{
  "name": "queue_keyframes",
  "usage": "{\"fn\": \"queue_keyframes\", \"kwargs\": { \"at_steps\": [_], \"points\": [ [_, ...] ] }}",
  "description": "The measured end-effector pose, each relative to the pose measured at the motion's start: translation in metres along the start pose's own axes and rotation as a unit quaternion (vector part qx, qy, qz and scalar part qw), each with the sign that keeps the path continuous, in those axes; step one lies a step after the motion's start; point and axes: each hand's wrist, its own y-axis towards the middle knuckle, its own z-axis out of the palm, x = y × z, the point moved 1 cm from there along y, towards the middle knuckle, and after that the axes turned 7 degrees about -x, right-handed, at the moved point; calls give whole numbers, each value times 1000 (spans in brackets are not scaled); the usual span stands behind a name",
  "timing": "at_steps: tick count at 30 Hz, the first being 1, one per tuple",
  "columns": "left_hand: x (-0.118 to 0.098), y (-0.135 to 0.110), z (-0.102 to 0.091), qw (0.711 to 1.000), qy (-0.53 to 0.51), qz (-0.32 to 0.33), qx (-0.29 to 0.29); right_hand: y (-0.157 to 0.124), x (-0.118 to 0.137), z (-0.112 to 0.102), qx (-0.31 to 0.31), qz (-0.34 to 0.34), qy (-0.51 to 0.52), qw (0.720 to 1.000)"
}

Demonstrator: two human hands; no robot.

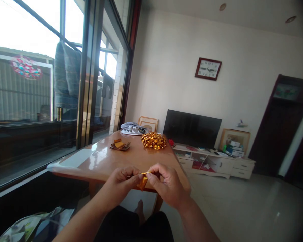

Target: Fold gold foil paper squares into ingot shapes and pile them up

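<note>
1. L side: tall dark-framed glass window (91, 77), bright daylight, corrugated metal wall (15, 90) outside.
2. Back: plain white wall (166, 67), dark red wall clock (208, 69) above black flat-screen TV (192, 128).
3. Under TV: low white cabinet (223, 164) w/ drawers, framed picture (234, 139) leaning behind it.
4. R side: dark wood door (280, 124).
5. Floor: pale glossy tile (242, 205).
6. Glossy wood tabletop (141, 159) beside window.
</note>
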Motion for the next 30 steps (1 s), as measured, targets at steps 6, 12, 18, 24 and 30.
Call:
{"fn": "queue_keyframes", "kwargs": {
  "at_steps": [6, 12, 18, 24, 30],
  "points": [
    [-7, -5, -1, 997, -39, -60, 31, -6, 3, 0, 0, -5, -2, 1000],
    [0, -2, -1, 994, -58, -81, 37, -9, -11, 11, -61, 36, 35, 997],
    [9, 4, -5, 999, -8, -33, -3, -7, -38, 11, -45, 167, 147, 974],
    [14, 5, -5, 999, 45, -6, -3, -7, -38, 10, -43, 152, 133, 978],
    [19, 7, -2, 999, 35, -24, -2, -10, -34, 20, -10, 134, 114, 984]
  ]
}}
